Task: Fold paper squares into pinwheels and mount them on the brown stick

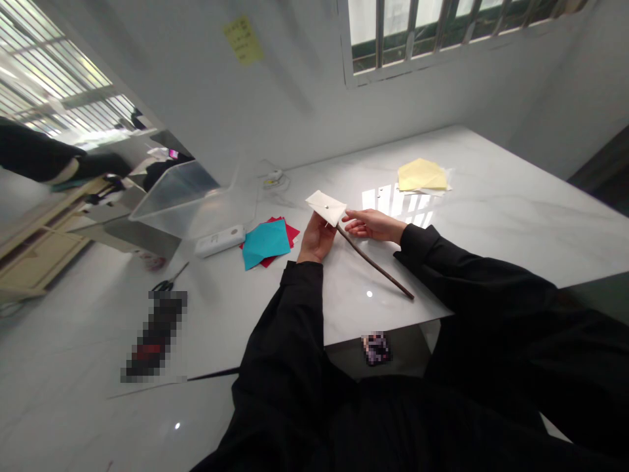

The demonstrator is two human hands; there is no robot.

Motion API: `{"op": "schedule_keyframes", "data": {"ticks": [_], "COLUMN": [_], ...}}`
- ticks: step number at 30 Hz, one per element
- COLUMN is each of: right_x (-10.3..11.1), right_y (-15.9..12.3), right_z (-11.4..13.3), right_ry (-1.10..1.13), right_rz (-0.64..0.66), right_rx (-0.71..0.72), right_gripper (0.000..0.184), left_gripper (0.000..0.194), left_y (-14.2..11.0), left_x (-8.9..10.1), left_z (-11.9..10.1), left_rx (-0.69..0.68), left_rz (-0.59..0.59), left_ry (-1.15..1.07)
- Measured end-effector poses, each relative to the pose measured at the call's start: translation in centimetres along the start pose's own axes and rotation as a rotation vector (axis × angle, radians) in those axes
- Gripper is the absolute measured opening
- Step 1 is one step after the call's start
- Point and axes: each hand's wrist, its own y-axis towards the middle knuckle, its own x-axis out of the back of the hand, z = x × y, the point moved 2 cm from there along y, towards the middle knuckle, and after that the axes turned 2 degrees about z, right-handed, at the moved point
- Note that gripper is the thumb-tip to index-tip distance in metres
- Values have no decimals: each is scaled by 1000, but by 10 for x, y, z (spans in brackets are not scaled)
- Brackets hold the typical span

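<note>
My left hand point(317, 239) holds up a small white envelope point(330, 208) from below, and a small round fastener sits on its flap. A slightly curved dark brown stick point(377, 265) runs from the envelope's lower right corner down to the right over the white table. Whether my left fingers also grip the stick, I cannot tell. Just right of the envelope is my right hand point(376, 226), its fingers extended and apart, with nothing visible in it.
Turquoise paper point(268, 244) lies over red paper point(292, 233) beside a white power strip point(219, 241). Yellow paper point(421, 176) rests at the back right. Scissors point(167, 284), a pixelated dark item point(157, 337) and a clear plastic bin point(179, 200) are on the left.
</note>
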Motion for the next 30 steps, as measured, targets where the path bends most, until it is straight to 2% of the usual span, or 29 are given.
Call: {"op": "schedule_keyframes", "data": {"ticks": [3, 9, 18, 24, 30], "right_x": [-1, 0, -2, -2, -1], "right_y": [7, 3, 1, 2, 1], "right_z": [0, -2, -1, -2, -2], "right_ry": [102, 210, 222, 198, 200], "right_rz": [-13, 49, 33, 22, 11], "right_rx": [33, 57, 57, 81, 104], "right_gripper": [15, 8, 11, 9, 11], "left_gripper": [25, 22, 34, 30, 33], "left_y": [-2, -3, -1, 1, 2], "left_x": [-3, -7, -5, -2, 0], "left_z": [0, 4, 8, 10, 13], "left_rx": [18, 23, 45, 51, 46], "left_rz": [17, 38, 31, 8, -11], "left_ry": [11, 25, 81, 77, 81]}}
